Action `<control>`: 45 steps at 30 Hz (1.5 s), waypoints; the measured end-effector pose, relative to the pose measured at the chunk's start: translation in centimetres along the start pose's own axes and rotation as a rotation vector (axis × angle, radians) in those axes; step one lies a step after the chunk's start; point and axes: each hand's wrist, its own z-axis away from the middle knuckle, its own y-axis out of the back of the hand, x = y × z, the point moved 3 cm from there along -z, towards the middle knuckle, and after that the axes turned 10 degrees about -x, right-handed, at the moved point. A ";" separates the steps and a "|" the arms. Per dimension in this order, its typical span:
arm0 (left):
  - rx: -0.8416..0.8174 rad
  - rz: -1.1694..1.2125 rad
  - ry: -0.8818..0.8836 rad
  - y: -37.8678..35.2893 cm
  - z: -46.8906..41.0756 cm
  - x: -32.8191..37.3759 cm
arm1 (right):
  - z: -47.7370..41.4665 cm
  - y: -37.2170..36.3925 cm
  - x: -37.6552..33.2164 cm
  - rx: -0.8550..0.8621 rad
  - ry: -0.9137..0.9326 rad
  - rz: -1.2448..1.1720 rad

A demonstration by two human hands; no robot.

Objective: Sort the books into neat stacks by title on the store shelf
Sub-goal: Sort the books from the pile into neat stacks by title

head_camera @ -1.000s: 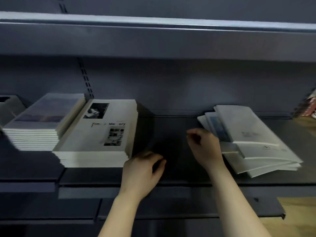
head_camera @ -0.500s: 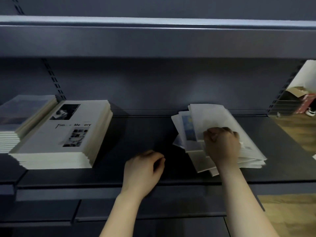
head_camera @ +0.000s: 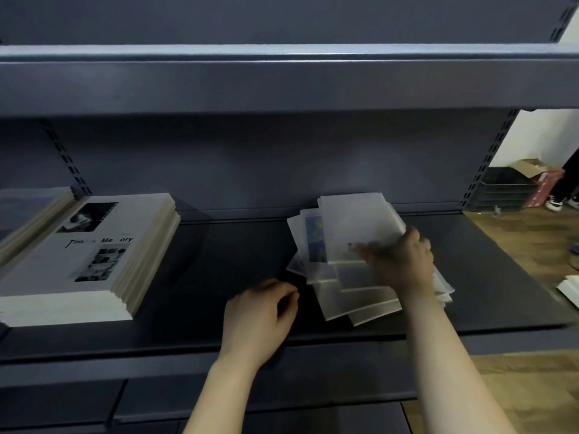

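One view, head: fanned book pile (head_camera: 354, 233) sits mid-right on shelf (head_camera: 219, 261); right hand (head_camera: 404, 261) on it, blurred, grip can't tell; left hand (head_camera: 260, 317) loosely curled, empty. Best: steady pile with left, lift top copy, check title.

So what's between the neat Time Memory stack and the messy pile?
Bare dark shelf, plus the left hand near its front edge, in the head view.

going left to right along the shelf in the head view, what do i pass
blue-grey stack → time memory stack → left hand → messy pile
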 end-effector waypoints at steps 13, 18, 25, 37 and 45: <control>-0.016 0.004 -0.029 1.0 -3.0 4.6 | 3.2 1.6 -3.9 -0.300 0.070 -1.079; 0.015 -0.127 0.093 1.9 -4.3 5.0 | 5.6 0.8 -5.7 -0.393 0.190 -1.116; 0.240 0.215 0.138 1.5 -3.3 3.3 | 5.4 -0.9 -6.3 -0.506 0.250 -0.879; 0.441 1.228 0.253 2.7 -1.7 1.6 | 6.2 -7.4 -7.6 -0.655 0.231 -1.054; 0.192 1.057 0.204 4.5 -0.4 -1.1 | 7.5 -8.0 -10.9 -0.606 0.223 -1.364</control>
